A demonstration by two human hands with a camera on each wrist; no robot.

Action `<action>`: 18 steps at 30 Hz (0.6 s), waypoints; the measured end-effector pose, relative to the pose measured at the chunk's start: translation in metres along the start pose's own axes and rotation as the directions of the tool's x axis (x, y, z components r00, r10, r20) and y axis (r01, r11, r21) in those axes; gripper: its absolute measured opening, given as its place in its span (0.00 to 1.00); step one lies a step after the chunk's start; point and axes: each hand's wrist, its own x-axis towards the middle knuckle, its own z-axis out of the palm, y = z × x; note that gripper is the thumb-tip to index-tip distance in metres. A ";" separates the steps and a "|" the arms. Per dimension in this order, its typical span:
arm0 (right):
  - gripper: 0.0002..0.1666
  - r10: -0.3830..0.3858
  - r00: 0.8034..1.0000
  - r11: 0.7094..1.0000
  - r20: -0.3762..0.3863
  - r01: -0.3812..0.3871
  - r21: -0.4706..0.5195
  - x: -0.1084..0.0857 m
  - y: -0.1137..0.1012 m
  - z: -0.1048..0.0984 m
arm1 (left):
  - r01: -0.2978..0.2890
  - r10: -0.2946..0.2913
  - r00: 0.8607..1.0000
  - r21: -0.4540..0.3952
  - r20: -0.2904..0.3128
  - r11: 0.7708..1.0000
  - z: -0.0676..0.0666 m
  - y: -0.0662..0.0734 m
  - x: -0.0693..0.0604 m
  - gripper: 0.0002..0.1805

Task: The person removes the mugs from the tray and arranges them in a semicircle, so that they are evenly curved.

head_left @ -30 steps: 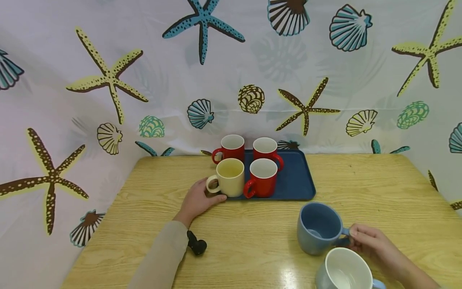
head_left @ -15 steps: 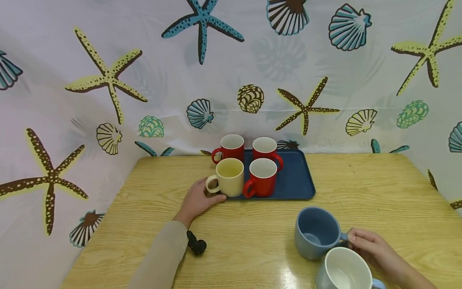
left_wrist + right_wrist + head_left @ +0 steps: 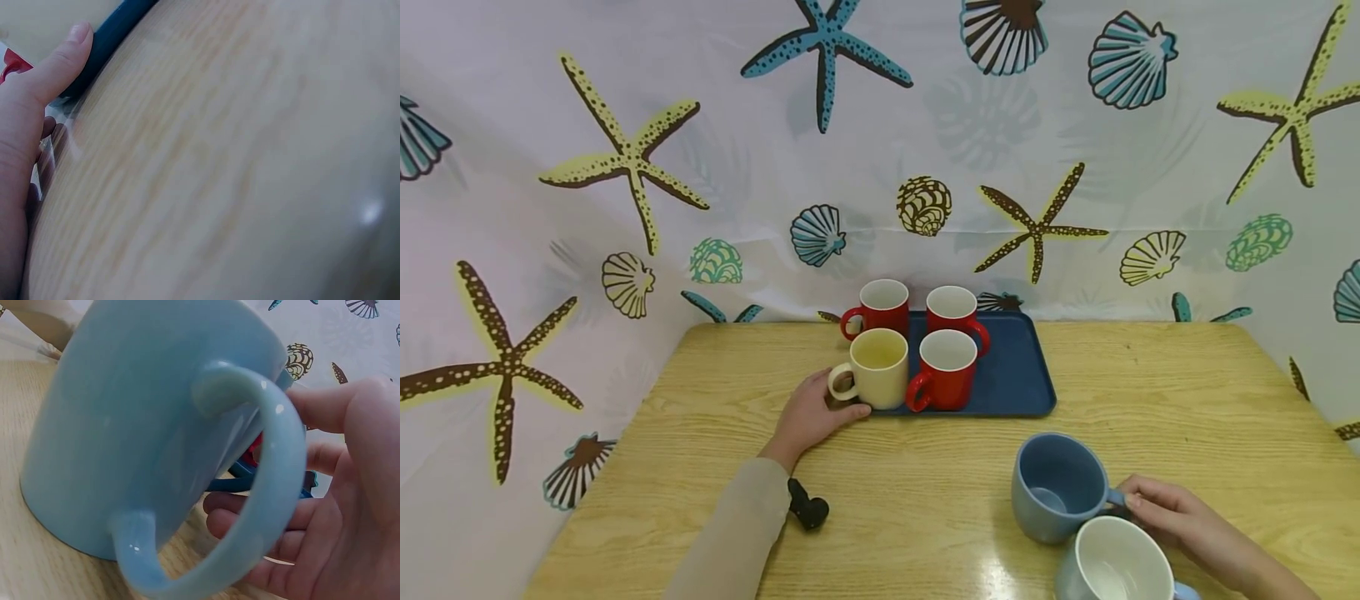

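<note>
My right hand [image 3: 1180, 521] pinches the handle of a blue mug [image 3: 1052, 500], which stands upright on the table. Close in front of that mug is a pale mug [image 3: 1120, 560] with a light blue handle; in the right wrist view the pale blue mug [image 3: 144, 419] partly covers the fingers [image 3: 300, 519]. At the tray's front left corner my left hand [image 3: 811, 421] holds the rim of the dark blue tray [image 3: 1011, 379], thumb on top. Its other fingers are mostly hidden. Beside it sits a cream mug [image 3: 878, 367] on the tray.
Also on the tray are a red mug [image 3: 947, 371] at the front and two more at the back, a left red mug [image 3: 887, 317] and a right red mug [image 3: 950, 321]. A small black object [image 3: 808, 507] lies by the left sleeve. A patterned cloth [image 3: 880, 150] hangs behind the table.
My right hand has drawn the blue mug a little toward me and to the left, closer to the pale mug. The left hand and the tray stay where they were.
</note>
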 end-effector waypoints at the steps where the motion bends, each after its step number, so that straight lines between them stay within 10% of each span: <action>1: 0.20 0.013 1.000 1.000 0.003 -0.013 0.000 0.000 0.000 -0.001 | 0.001 -0.001 1.000 0.000 -0.001 1.000 0.000 0.000 0.000 0.42; 18: 0.21 0.047 0.994 0.980 -0.098 -0.065 -0.190 0.004 -0.008 -0.015 | 0.008 -0.008 1.000 -0.001 -0.002 1.000 0.000 0.001 0.000 0.42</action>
